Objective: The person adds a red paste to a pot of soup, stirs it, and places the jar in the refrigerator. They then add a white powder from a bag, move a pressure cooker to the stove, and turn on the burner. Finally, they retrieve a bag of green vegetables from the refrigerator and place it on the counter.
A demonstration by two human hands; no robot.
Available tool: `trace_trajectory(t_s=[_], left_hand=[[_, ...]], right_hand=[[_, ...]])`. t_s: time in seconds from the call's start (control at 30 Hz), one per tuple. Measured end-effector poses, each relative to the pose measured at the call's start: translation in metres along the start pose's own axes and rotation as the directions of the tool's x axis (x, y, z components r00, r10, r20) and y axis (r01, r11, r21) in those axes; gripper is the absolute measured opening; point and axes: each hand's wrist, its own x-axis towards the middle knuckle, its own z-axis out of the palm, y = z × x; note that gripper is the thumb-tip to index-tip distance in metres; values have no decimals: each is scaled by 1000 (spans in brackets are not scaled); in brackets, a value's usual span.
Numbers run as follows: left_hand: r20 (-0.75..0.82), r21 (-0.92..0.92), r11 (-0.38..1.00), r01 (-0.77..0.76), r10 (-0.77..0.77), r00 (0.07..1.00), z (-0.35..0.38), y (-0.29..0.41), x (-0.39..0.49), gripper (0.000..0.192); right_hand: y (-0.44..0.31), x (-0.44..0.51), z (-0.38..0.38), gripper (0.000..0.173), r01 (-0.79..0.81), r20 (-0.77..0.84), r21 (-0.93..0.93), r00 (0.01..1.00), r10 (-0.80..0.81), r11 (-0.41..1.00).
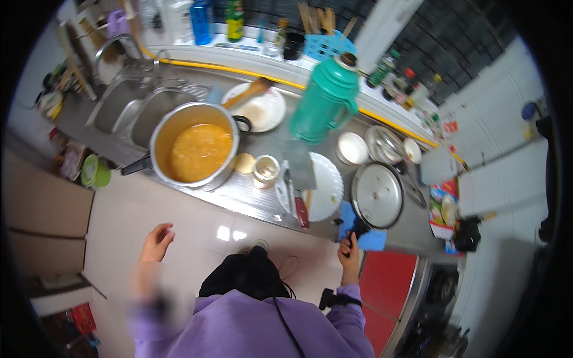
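My right hand [350, 250] grips the black handle of a round metal pressure cooker lid [378, 197], which shows its inner side. A blue cloth [372, 240] lies beneath the handle at the counter's front edge. My left hand [158, 241] hangs over the floor with nothing in it, fingers loosely bent and thumb apart. Beyond it on the counter stands a large pressure cooker pot [154, 154] holding orange-yellow soup [201, 152]. Between the pot and the lid are a small glass jar [266, 172], a scalloped white plate [329, 192] and a cleaver with a red handle [302, 210].
A green thermos flask [322, 98] stands near the window. Beside it, a wooden spatula [246, 95] rests on a white plate [275, 107]. A white bowl [352, 148] sits behind the lid. The double sink [123, 117] is left; a gas stove [441, 286] is right.
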Motion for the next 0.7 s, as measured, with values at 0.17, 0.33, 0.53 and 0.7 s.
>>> trace_trajectory(t_s=[0.17, 0.33, 0.53, 0.7], left_hand=[[-176, 103, 982, -158, 174, 969, -31, 16, 39, 30], [-405, 216, 935, -282, 349, 845, -92, 19, 108, 39], [85, 499, 864, -66, 27, 996, -181, 26, 198, 59], [660, 473, 881, 20, -370, 654, -180, 34, 266, 55]], right_hand=[[9, -26, 17, 10, 179, -198, -331, 947, -254, 926], [27, -114, 53, 16, 335, -179, -588, 834, -522, 737], [53, -205, 116, 33, 562, -11, -58, 826, -564, 825], [143, -195, 179, 13, 602, -132, -526, 640, -757, 601]])
